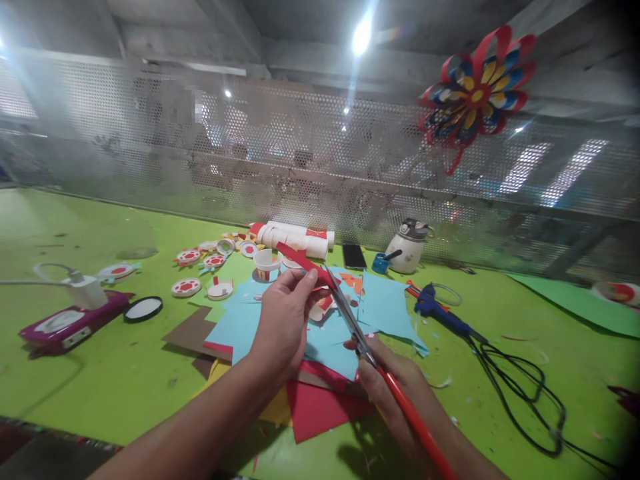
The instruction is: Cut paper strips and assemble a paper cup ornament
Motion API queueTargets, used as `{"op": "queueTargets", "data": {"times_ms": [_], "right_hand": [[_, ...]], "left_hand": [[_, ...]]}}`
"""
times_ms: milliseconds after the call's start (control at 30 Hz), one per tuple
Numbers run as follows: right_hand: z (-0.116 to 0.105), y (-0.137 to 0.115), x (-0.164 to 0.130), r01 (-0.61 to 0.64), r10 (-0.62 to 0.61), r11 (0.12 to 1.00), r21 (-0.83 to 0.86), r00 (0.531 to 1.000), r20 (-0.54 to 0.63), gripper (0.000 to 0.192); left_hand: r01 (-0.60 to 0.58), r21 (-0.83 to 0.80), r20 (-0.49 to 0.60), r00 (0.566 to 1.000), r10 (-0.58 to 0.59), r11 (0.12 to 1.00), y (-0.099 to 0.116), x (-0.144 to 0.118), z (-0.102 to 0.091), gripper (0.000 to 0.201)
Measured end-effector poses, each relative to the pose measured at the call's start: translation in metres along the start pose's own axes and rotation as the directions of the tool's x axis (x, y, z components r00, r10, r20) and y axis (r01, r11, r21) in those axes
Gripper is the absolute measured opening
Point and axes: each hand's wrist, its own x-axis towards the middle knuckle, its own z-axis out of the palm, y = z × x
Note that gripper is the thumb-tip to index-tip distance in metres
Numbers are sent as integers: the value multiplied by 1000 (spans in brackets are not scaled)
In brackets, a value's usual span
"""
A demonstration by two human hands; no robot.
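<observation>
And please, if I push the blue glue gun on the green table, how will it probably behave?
The blue glue gun would probably slide rather than roll, since its body is long and angled. It looks like hard plastic, so it should stay stiff. The attached black cord, lying in loose loops, may drag behind it.

A: How do the scissors [369, 355] look?
B: Shiny metal at the blades [349, 311]; smooth plastic at the handles [414, 420]; the red strip [301, 259], matt paper.
A: And the phone [354, 256]?
B: Glossy; smooth.
</observation>
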Motion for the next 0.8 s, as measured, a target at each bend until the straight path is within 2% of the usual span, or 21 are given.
{"op": "queueTargets", "data": {"times_ms": [467, 800], "right_hand": [[2, 5, -1, -52, 51, 998, 47, 999, 18, 50], [2, 3, 0, -40, 40, 999, 18, 999, 10, 52]], "left_hand": [[7, 4, -1, 1000, -7, 1000, -1, 1, -1, 16], [17, 19, -3, 1000, -17, 1000, 0, 1, -1, 15]]}}
